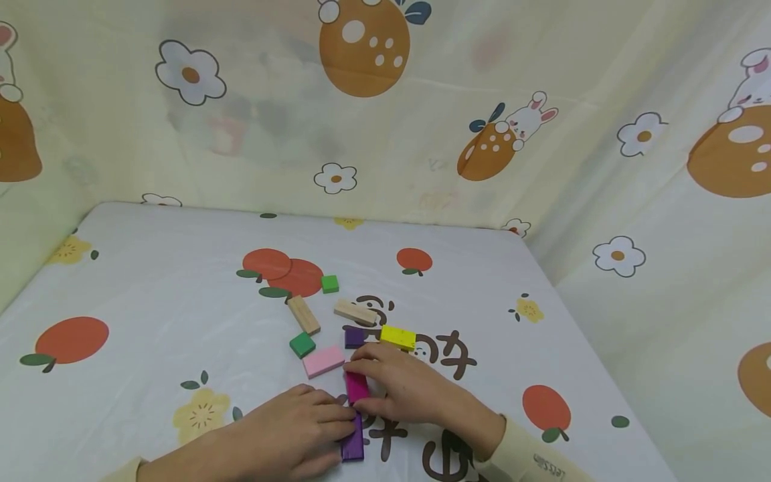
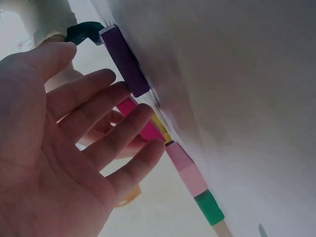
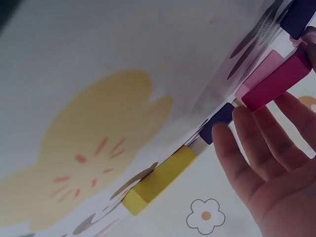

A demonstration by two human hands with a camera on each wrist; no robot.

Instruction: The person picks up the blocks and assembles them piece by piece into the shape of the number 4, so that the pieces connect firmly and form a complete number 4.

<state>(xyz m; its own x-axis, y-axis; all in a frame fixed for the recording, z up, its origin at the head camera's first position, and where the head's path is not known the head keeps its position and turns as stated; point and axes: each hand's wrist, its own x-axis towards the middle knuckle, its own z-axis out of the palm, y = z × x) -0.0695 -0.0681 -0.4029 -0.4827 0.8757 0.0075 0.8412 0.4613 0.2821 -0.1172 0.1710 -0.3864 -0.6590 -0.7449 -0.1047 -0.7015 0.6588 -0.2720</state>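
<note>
A magenta block (image 1: 357, 386) lies between the thumb and fingers of my right hand (image 1: 409, 388), which pinches it by its ends. In the right wrist view the magenta block (image 3: 276, 79) sits at the fingertips. My left hand (image 1: 301, 432) rests beside a long purple block (image 1: 354, 443), its fingers loosely extended and the fingertips close to the block. The left wrist view shows the purple block (image 2: 124, 61) just past these fingers. Beyond the hands are a pink block (image 1: 323, 361), a short dark purple block (image 1: 354, 337) and a yellow block (image 1: 397, 337).
Farther back lie a dark green block (image 1: 302, 345), a light green block (image 1: 329, 284), one plain wooden block (image 1: 304, 314) and another wooden block (image 1: 355, 312). A patterned cloth (image 1: 150, 281) covers the table. Printed curtains (image 1: 265, 154) hang behind and beside it.
</note>
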